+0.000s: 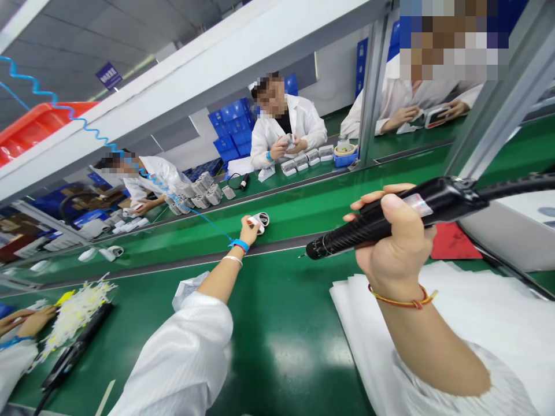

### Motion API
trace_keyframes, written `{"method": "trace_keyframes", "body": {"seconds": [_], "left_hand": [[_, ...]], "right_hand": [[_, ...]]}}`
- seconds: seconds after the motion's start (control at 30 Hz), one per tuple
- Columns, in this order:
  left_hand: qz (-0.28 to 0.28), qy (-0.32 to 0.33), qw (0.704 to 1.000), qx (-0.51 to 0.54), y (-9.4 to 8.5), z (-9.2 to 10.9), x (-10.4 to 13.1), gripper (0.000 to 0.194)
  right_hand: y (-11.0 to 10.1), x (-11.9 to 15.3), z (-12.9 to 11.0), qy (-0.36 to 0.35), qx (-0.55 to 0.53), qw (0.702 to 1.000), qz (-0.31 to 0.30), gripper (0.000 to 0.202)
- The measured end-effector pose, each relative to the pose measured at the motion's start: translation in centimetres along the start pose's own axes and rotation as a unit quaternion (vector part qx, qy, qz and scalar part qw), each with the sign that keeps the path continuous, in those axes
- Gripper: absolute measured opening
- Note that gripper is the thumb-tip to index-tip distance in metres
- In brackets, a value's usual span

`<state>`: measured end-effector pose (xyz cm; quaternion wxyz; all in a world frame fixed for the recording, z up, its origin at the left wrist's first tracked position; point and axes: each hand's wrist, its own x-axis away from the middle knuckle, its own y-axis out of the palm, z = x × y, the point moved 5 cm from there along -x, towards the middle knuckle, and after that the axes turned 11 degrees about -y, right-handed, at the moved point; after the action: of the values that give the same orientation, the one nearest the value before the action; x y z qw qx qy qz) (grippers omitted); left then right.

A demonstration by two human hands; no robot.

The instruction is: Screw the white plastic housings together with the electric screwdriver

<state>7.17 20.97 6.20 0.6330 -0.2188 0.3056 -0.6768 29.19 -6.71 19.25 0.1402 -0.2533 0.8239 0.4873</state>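
Left hand [248, 232] grasping rounded white part [261, 221] at green belt [303, 209]; right hand [399, 251] clenched round black cylindrical driver [366, 228], ringed collar [323, 245], thin metallic bit [302, 255], above glossy green bench [281, 323] near white sheets [489, 312]

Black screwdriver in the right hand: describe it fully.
The black screwdriver has a thick, plastic-looking body, a pale shiny label, a ringed collar with light markings and a thin metal-looking bit. A black cable leaves its rear. Gripped by the right hand, it tilts slightly, bit leftward and down, above the green bench.
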Motion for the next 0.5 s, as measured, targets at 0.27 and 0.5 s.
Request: {"method": "trace_keyframes", "body": {"seconds": [0.27,0.5], "left_hand": [[-0.319,-0.158,0.708,0.611,-1.2,-3.2,11.8,0.054],[-0.302,-0.22,0.649,0.663,-1.0,-6.0,18.0,0.054]], "right_hand": [[0.1,-0.2,-0.6,0.015,-0.021,0.999,0.023,0.019],[1.1,1.0,-0.7,0.029,-0.026,0.999,-0.018,0.014]]}}
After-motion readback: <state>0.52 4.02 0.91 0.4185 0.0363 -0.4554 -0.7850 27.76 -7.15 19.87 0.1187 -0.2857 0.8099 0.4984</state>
